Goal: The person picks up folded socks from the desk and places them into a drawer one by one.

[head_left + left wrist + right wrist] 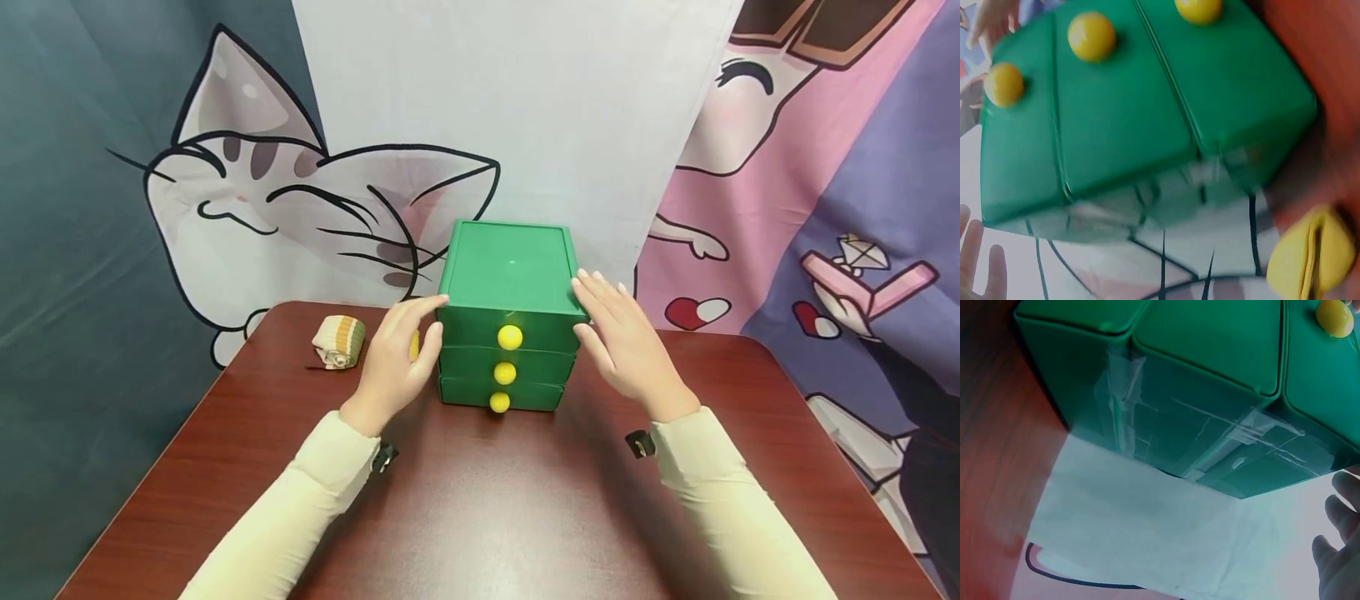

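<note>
Head: the green drawer box [510,292] stands mid-frame, yellow knobs [510,337] facing you, long axis unclear; your left hand [393,358] and right hand [630,350] flank it, fingers straight. Left wrist: more of a yellow object [1294,259], lower right. Right wrist: clear tape [1121,387].

3 cams face drawers [480,362]; wrist views nr.

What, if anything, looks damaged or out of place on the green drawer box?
Wrinkled, clear strips, probably tape, cling to the right side of the green drawer box. They look odd, like a patch, on an otherwise plain surface.
</note>
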`<state>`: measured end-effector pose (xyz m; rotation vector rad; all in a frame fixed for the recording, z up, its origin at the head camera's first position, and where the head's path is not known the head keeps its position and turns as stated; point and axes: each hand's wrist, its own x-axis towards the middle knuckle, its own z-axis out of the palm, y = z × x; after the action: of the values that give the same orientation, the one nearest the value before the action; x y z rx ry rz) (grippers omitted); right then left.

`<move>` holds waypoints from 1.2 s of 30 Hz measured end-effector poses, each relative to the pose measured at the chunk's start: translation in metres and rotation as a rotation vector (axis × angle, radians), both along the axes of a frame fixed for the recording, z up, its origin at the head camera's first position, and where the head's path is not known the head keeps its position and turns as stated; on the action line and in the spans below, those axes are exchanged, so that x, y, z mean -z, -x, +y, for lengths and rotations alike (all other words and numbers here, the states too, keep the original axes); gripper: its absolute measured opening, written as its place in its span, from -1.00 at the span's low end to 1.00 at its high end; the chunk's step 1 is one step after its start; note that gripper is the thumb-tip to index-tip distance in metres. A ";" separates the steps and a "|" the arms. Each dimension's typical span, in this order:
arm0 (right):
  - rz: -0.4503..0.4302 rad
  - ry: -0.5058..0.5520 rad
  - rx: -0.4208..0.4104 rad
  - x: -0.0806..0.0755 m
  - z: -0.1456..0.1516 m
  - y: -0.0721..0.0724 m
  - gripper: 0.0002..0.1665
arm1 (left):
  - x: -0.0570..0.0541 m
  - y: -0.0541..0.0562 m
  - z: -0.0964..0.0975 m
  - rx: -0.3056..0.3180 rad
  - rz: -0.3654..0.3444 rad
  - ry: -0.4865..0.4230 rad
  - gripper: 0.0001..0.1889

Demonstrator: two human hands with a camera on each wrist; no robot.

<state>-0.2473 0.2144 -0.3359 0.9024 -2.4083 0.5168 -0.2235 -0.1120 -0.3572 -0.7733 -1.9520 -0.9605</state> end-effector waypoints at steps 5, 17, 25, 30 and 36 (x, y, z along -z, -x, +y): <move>-0.031 -0.049 -0.012 -0.002 -0.001 0.009 -0.34 | 0.010 -0.018 0.006 0.045 -0.105 -0.153 -0.68; 0.005 -0.031 -0.028 0.002 -0.002 0.017 -0.41 | 0.048 -0.034 0.021 0.220 -0.702 -0.381 -0.76; 0.067 0.041 -0.033 0.009 -0.005 0.017 -0.44 | 0.078 -0.030 0.031 0.198 -0.981 -0.427 -0.76; 0.088 0.070 -0.033 0.010 -0.007 0.017 -0.46 | 0.093 -0.028 0.038 0.213 -1.197 -0.423 -0.67; 0.108 0.073 -0.024 0.010 -0.007 0.019 -0.44 | 0.101 -0.023 0.046 0.335 -1.421 -0.516 -0.55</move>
<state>-0.2667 0.2077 -0.3462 0.9058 -2.2694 0.5475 -0.2009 -0.0662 -0.4580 0.0082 -2.4377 -2.5543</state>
